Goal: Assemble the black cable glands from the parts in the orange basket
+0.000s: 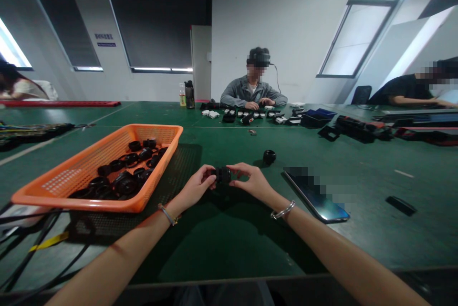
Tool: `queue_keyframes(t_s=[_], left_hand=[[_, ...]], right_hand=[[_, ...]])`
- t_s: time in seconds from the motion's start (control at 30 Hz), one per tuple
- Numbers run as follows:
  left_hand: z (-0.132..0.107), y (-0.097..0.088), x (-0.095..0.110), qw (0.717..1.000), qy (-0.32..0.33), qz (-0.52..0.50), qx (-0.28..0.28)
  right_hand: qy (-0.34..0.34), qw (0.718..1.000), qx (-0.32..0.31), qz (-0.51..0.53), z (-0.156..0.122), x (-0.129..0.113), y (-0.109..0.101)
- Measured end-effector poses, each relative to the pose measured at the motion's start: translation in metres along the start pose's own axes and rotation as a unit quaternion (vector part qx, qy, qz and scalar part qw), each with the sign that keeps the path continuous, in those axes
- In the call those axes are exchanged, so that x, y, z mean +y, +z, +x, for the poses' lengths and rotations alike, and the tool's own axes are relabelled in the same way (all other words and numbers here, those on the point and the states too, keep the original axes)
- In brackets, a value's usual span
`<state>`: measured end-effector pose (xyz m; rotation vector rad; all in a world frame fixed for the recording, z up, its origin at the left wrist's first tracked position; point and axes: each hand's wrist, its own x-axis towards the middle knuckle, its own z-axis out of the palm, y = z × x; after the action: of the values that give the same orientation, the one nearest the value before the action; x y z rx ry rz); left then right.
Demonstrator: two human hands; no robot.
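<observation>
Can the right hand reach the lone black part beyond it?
Probably yes: nothing visible blocks the right hand from the lone part, though that hand is busy at the black piece in the left hand.

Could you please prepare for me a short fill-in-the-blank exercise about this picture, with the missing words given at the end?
1. The left grip and the right grip are both at one small part whose colour is ____.
2. The plastic basket is coloured ____.
3. In the picture, the phone lies to the ____ of the basket.
4. The surface of the table is coloured ____.

Missing words: black; orange; right; green.
</observation>
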<state>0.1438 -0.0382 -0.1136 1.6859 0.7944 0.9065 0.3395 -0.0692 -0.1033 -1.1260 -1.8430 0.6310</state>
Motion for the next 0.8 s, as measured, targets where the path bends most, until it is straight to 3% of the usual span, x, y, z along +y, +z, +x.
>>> queue_keyframes(t_s=[0.33, 0.8], left_hand=[[0.004, -0.001, -0.004, 1.000, 0.013, 0.007, 0.007], [0.008, 0.000, -0.006, 1.000, 0.001, 0.017, 0.025]], right_hand=[[-0.028, 0.999, 0.028, 0.002, 0.002, 0.002, 0.004], [0.016, 0.999, 0.030, 0.038, 0.008, 0.012, 0.011]])
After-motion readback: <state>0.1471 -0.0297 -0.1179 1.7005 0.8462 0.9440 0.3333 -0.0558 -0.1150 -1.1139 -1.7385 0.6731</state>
